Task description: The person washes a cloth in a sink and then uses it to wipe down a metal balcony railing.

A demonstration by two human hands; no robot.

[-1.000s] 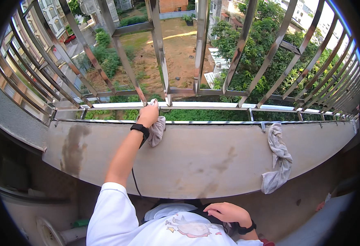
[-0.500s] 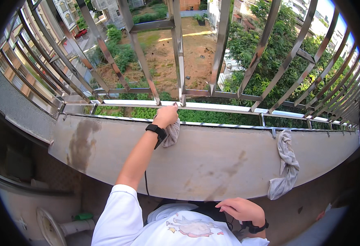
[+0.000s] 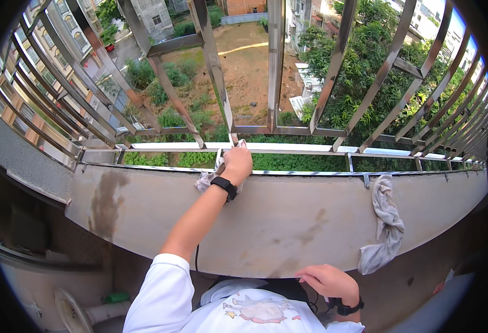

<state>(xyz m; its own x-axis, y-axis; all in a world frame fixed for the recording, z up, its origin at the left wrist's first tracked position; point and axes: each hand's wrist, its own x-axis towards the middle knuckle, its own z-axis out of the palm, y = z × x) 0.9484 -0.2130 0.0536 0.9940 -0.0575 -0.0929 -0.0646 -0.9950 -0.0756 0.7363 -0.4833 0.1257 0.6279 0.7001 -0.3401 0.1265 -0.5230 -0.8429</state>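
Note:
My left hand (image 3: 237, 165) is closed on a crumpled grey cloth (image 3: 204, 181), pressing it against the metal railing where an upright bar meets the white-shining lower rail (image 3: 299, 149). Part of the cloth hangs below the hand over the ledge, and a corner pokes out above the fingers. My right hand (image 3: 331, 282) hovers near my belly at the ledge's near edge. Its fingers are loosely stretched to the left and nothing shows in them. A second grey cloth (image 3: 387, 222) lies twisted on the ledge to the right, its lower end draping over the near edge.
The pale ledge (image 3: 244, 222) curves across in front of me, with a dark wet patch (image 3: 107, 202) at left and fainter smears nearer the middle. Upright bars rise beyond it, above an outdoor drop to plants and bare ground. A pedestal-like white object (image 3: 77, 311) stands lower left.
My left hand with the cloth has shifted slightly right and down along the railing, and the cloth now bunches to its left. My view has tilted a little; the right hand stays put.

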